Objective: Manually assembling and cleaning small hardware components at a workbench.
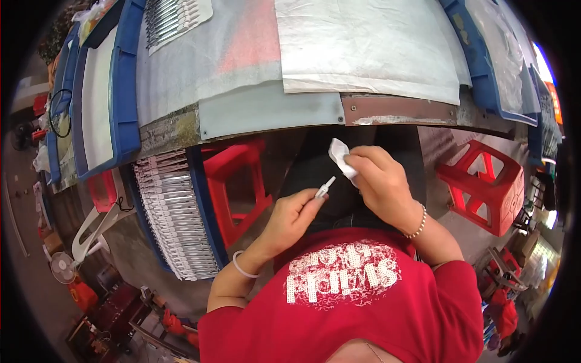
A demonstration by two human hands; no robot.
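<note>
Over my lap, just in front of the table edge, my left hand (292, 219) pinches a slim white stick-like piece (327, 186) between thumb and fingers. Its narrow tip points up and to the right; most of its length is hidden in the hand. A crumpled white cloth or tissue (339, 151) is gripped in the fingertips of my right hand (382, 184). The cloth hangs a little above and to the right of the piece's tip, apart from it.
Ahead is the worktable, covered with white sheets (369, 48); several slim silver pieces (178, 21) lie at its far left. Lower left, a blue tray (209, 224) holds rows of white and silver pieces (175, 212). Red stools (484, 187) and blue bins (124, 78) flank me.
</note>
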